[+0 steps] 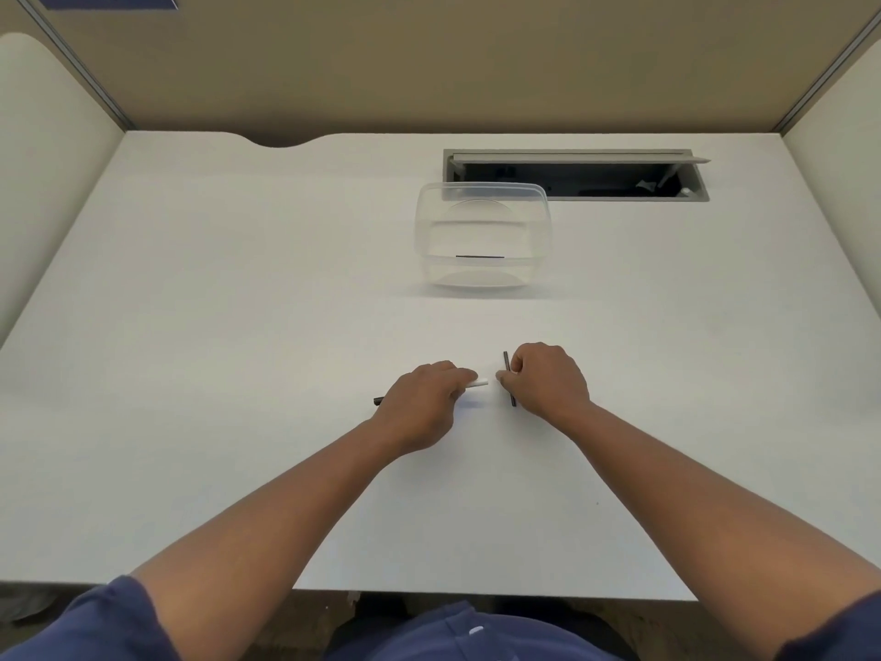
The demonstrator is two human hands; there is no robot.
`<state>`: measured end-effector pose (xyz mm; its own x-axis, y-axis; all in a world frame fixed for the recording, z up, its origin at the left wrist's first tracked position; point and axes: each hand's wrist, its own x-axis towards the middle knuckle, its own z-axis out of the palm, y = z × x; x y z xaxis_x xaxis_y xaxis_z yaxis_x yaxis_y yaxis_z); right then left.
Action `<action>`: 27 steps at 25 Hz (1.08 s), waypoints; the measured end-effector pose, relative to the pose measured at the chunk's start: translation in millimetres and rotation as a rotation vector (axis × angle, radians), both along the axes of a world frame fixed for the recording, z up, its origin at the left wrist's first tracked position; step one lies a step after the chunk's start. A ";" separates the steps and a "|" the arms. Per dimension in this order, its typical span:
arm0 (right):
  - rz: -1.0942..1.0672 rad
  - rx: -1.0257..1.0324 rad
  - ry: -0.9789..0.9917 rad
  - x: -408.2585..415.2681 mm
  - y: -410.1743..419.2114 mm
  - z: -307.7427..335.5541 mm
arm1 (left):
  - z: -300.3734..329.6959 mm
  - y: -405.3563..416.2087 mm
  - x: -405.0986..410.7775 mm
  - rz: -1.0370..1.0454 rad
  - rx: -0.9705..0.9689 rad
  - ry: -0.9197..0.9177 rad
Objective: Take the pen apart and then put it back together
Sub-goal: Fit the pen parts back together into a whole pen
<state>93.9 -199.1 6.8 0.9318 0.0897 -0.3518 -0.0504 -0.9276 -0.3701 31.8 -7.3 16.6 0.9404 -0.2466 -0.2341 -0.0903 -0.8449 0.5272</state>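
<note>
Both hands are held low over the white desk (pixel 238 326), on the near side of the clear plastic container (pixel 484 233). A pen piece is gripped by the closed left hand (pixel 424 405): a white end (pixel 479 384) is seen past the fingertips towards the right hand, and a dark tip (pixel 379 401) is seen past the opposite side of the hand. A thin dark pen part (pixel 509 379) is pinched by the closed right hand (pixel 546 381), held crosswise to the white end and just apart from it. A short dark stick (pixel 479 256) is seen inside the container. Behind the container, an open cable hatch (pixel 577 174) is set in the desk. On the blue sign (pixel 112 0) far beyond the container, the writing is cut off and cannot be read.
</note>
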 end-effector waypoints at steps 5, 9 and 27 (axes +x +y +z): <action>0.020 -0.027 0.027 -5.9 3.2 -4.9 | 2.4 1.1 -6.3 0.103 -0.120 0.077; 0.009 -0.018 0.064 -8.1 3.8 -4.9 | 5.3 0.8 -9.3 0.168 -0.194 0.112; -0.527 1.058 0.102 -17.4 -10.3 55.1 | 24.2 -10.8 -9.2 0.262 -0.406 -0.022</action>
<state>76.5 -209.4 61.9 0.9127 -0.0059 -0.4085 -0.4085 -0.0187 -0.9126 22.6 -18.0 40.8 0.9867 -0.0686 -0.1476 0.0832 -0.5669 0.8196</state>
